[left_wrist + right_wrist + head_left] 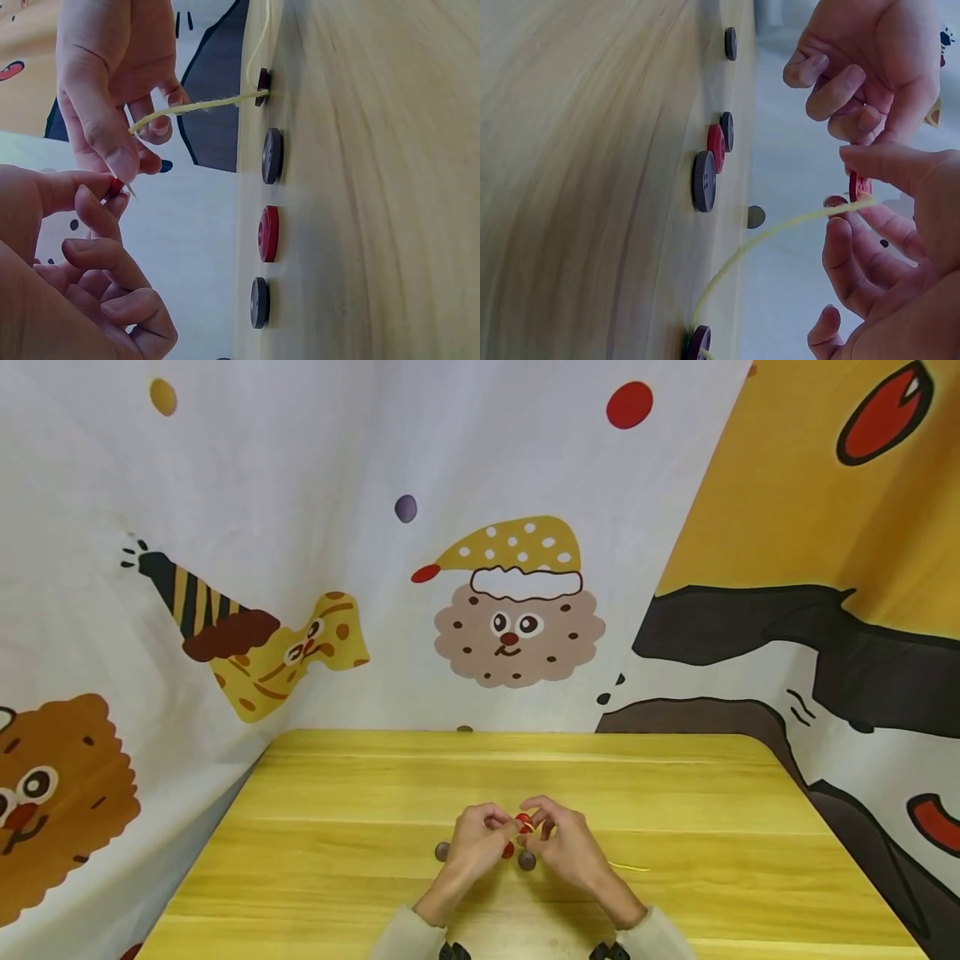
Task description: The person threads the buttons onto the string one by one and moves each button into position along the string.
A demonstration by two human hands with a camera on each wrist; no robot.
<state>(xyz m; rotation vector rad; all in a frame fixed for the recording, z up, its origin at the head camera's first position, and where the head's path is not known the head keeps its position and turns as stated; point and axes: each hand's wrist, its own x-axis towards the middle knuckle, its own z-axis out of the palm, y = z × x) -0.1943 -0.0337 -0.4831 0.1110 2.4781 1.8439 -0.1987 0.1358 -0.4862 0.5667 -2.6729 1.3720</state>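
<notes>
My left hand (477, 843) pinches a red button (859, 186) between thumb and finger, held up above the table. My right hand (564, 847) meets it there, its thumb and finger pinching the end of a yellow string (780, 225) against the button's face. A thin pale pointed tip shows beside the button in the left wrist view. From the right hand the string runs down to a dark maroon button (699, 343) on the table and passes through it. The other fingers of both hands are loosely bent.
Under the hands, on the wooden table (337, 893), a red button (268, 234) stands between two dark buttons, one grey button (272, 155) and another (259, 303). Farther left lies a grey button (442, 852). A printed curtain (375, 435) hangs behind the table.
</notes>
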